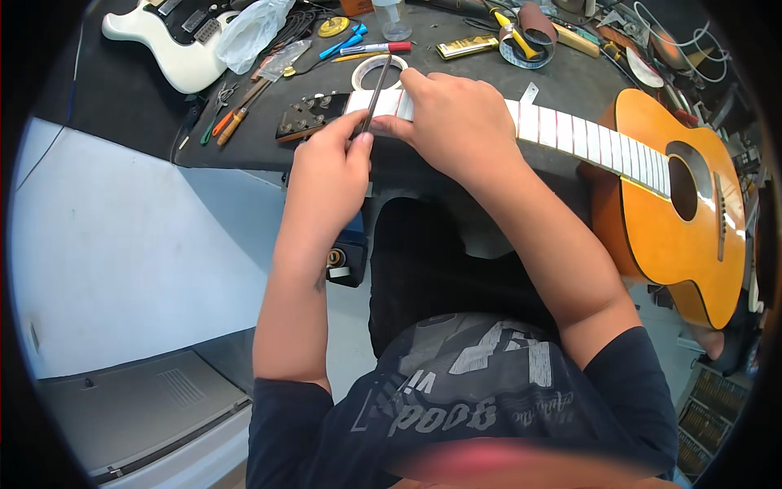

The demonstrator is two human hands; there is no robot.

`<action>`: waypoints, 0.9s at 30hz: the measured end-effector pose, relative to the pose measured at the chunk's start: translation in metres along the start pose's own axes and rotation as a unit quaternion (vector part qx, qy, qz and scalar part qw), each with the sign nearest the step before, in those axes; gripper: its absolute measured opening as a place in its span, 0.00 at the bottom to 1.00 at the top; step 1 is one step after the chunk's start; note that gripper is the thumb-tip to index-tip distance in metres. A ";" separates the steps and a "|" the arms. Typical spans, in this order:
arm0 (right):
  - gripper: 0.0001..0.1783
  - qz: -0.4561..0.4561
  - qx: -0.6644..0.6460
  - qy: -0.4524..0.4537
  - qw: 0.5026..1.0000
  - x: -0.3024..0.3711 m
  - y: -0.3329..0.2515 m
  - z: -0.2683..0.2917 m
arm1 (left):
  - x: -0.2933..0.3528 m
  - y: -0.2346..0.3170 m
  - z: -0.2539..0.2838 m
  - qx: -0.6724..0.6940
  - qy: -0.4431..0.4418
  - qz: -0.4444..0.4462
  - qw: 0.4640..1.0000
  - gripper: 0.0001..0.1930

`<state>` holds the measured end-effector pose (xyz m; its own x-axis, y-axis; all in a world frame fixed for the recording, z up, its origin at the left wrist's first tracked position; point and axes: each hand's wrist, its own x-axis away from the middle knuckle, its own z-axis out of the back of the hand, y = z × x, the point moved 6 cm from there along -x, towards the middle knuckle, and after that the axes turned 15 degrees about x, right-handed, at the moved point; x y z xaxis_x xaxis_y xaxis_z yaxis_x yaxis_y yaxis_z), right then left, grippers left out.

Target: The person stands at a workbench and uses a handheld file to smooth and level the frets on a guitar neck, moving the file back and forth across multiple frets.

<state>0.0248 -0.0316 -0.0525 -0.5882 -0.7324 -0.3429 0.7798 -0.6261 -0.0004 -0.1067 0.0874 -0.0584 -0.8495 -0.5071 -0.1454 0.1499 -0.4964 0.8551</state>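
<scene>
An acoustic guitar (664,240) with an orange-yellow top lies strings-off, its neck along the bench's near edge. White strips cover the fretboard (562,130) between the frets, and the dark headstock (309,116) points left. My left hand (332,163) is closed, pinching the near end of a thin dark file (378,91) between thumb and fingers. This file slants across the neck near the headstock. Just right of it, my right hand (464,122) wraps over the neck from above, thumb near the file; its outer fingers are partly hidden.
Behind the neck lie a masking tape roll (357,75), a red marker (387,47), a yellow-black box (467,47) and a yellow-handled tool (518,37). Screwdrivers (235,126) and a white electric guitar (175,53) are at left. Tools crowd the far right.
</scene>
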 end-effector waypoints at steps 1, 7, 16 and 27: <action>0.31 0.001 0.000 0.003 1.000 0.001 0.000 -0.001 | -0.006 0.002 -0.001 0.009 0.000 0.008 1.000 0.19; 0.35 0.008 -0.011 0.051 0.999 0.006 -0.002 -0.012 | 0.099 -0.021 0.012 0.042 0.031 0.028 0.998 0.22; 0.35 -0.004 -0.010 0.017 1.000 0.003 0.006 -0.005 | 0.003 -0.008 0.003 0.034 -0.012 0.026 0.999 0.19; 0.29 0.022 -0.023 0.050 0.998 0.009 0.008 -0.008 | 0.107 0.022 0.011 -0.039 0.042 -0.037 0.998 0.23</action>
<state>0.0273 -0.0409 -0.0628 -0.5310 -0.7271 -0.4351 0.8144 -0.5798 -0.0251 -0.1994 0.0302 -0.0500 -0.8144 -0.5234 -0.2505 0.1303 -0.5856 0.8001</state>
